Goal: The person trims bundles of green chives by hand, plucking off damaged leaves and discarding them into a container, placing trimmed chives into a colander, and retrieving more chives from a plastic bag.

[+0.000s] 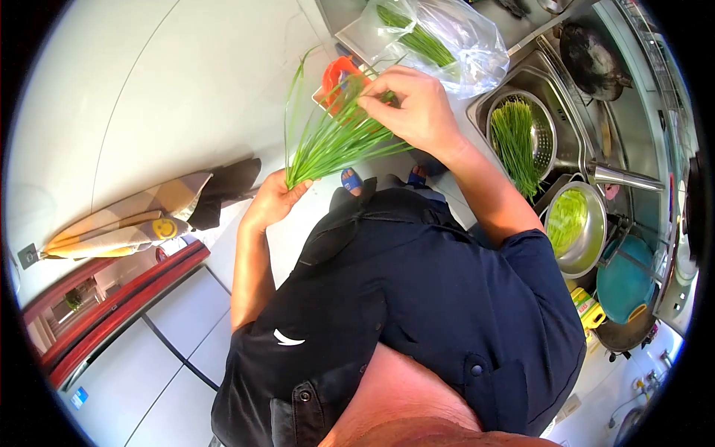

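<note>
Left hand (277, 200): you're gripping the green stalks (331, 149) by one end, above the floor (322, 203).
Right hand (413, 104): you're pinching stalks near the other end.
Spill risk: outer stalks are splaying; a loosening left grip could be dropping some.
Hidden: your fingers are covering the pinch; stalks are partly masking the orange container (334, 71).

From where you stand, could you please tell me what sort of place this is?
It is most likely a kitchen: there are a metal sink, a colander, a dark pan, and a bunch of greens in the left hand.
</note>
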The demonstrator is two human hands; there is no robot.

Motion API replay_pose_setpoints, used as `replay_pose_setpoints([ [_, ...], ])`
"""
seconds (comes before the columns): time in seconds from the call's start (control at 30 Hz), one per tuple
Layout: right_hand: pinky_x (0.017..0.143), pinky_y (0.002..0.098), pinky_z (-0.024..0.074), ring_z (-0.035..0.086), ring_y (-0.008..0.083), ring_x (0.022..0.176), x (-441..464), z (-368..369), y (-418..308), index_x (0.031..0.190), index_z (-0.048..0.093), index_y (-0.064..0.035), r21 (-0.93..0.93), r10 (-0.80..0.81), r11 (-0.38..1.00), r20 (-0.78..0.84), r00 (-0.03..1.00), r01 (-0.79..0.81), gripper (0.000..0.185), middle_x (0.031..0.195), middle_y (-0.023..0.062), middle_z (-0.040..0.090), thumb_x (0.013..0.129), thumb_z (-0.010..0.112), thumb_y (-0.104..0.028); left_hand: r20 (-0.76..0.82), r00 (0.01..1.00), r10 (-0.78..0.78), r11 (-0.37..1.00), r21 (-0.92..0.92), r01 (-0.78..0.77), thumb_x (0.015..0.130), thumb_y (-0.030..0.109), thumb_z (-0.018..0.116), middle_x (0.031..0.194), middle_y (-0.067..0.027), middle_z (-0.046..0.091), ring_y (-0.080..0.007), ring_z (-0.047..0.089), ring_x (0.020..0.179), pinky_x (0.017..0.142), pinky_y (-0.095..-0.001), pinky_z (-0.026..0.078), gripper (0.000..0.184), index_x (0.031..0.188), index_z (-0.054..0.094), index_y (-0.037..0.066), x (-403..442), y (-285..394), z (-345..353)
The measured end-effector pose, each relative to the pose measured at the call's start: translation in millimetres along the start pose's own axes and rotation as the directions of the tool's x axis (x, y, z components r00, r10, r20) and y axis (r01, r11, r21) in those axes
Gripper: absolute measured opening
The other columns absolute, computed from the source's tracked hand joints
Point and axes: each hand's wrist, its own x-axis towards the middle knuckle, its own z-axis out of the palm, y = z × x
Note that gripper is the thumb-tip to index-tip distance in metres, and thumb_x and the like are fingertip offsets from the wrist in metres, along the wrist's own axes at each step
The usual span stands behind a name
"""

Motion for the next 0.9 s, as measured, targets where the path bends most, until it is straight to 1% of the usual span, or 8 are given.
replay_pose_setpoints([
  [0.07, 0.053, 0.0248, 0.0410, 0.055, 0.0073, 0.060, 1, 0, -1, 0.091, 0.076, -0.0030, -0.021, -0.001, 1.000, -0.010, 1.000, 0.001, 0.012, 0.086, 0.0031, 0.072, 0.084, 0.080, -0.011, -0.005, 1.000, -0.008, 1.000, 0.014, 0.008, 0.105, 0.020, 0.063, 0.108, -0.0098, 0.075, -0.0183, 0.065, 0.099, 0.092, -0.0342, 0.051, 0.023, 0.119, 0.071, 0.004, 0, 2, 0],
  [0.3, 0.052, 0.0246, 0.0400, 0.054, 0.0058, 0.059, -1, -2, 1, 0.089, 0.075, -0.0027, -0.058, -0.027, 0.998, -0.010, 1.000, 0.027, 0.010, 0.085, 0.0023, 0.071, 0.083, 0.079, -0.010, -0.012, 1.000, 0.001, 1.000, 0.025, 0.000, 0.104, 0.019, 0.064, 0.106, -0.0102, 0.074, -0.0185, 0.065, 0.097, 0.090, -0.0344, 0.052, 0.023, 0.119, 0.071, 0.003, 0, 1, -1],
  [0.5, 0.056, 0.0238, 0.0466, 0.062, 0.0081, 0.065, 0, 1, 3, 0.089, 0.075, -0.0015, -0.055, -0.051, 0.997, -0.019, 0.999, 0.050, 0.010, 0.087, 0.0044, 0.072, 0.083, 0.079, -0.007, -0.043, 0.999, -0.016, 0.999, 0.042, 0.018, 0.102, 0.015, 0.067, 0.101, -0.0120, 0.073, -0.0191, 0.063, 0.091, 0.086, -0.0347, 0.052, 0.020, 0.117, 0.070, 0.002, -2, -5, -1],
  [0.57, 0.067, 0.0353, 0.0543, 0.070, 0.0263, 0.074, 1, 1, 5, 0.083, 0.075, -0.0107, -0.058, -0.024, 0.998, -0.040, 0.999, 0.022, 0.010, 0.084, 0.0050, 0.071, 0.081, 0.077, -0.021, -0.043, 0.999, -0.012, 0.999, 0.052, 0.014, 0.101, 0.014, 0.067, 0.101, -0.0123, 0.073, -0.0191, 0.063, 0.091, 0.086, -0.0346, 0.052, 0.020, 0.116, 0.070, 0.001, -1, -5, -1],
  [0.6, 0.067, 0.0353, 0.0543, 0.070, 0.0263, 0.074, 1, 1, 5, 0.083, 0.075, -0.0107, -0.056, -0.027, 0.998, -0.037, 0.999, 0.025, 0.010, 0.084, 0.0050, 0.071, 0.081, 0.077, -0.021, -0.041, 0.999, -0.007, 0.998, 0.064, 0.009, 0.101, 0.014, 0.067, 0.101, -0.0125, 0.073, -0.0192, 0.063, 0.091, 0.086, -0.0345, 0.052, 0.020, 0.116, 0.069, 0.001, -2, -5, -2],
  [0.77, 0.056, 0.0284, 0.0451, 0.058, 0.0157, 0.058, 6, -23, 1, 0.088, 0.078, -0.0086, -0.146, -0.046, 0.989, -0.131, 0.990, 0.026, 0.012, 0.081, 0.0032, 0.072, 0.082, 0.081, -0.019, -0.062, 0.998, -0.028, 0.997, 0.069, 0.032, 0.102, 0.014, 0.066, 0.101, -0.0112, 0.073, -0.0181, 0.063, 0.092, 0.087, -0.0339, 0.052, 0.020, 0.116, 0.070, 0.001, -7, -2, -3],
  [0.8, 0.054, 0.0258, 0.0403, 0.051, 0.0104, 0.057, 8, -28, 9, 0.089, 0.078, -0.0053, -0.108, -0.070, 0.993, -0.196, 0.978, 0.049, 0.014, 0.079, 0.0027, 0.071, 0.084, 0.082, -0.018, -0.078, 0.997, -0.018, 0.998, 0.064, 0.023, 0.102, 0.015, 0.067, 0.101, -0.0105, 0.073, -0.0176, 0.064, 0.093, 0.087, -0.0335, 0.052, 0.021, 0.117, 0.070, 0.001, -8, -2, -3],
  [0.9, 0.056, 0.0257, 0.0415, 0.052, 0.0080, 0.059, 8, -46, 30, 0.091, 0.078, -0.0036, -0.014, -0.030, 1.000, -0.318, 0.948, 0.027, 0.015, 0.078, 0.0013, 0.071, 0.088, 0.080, -0.018, -0.095, 0.995, -0.038, 0.999, 0.006, 0.039, 0.102, 0.017, 0.067, 0.103, -0.0079, 0.074, -0.0155, 0.063, 0.095, 0.089, -0.0325, 0.052, 0.023, 0.119, 0.070, 0.001, -14, -10, -5],
])
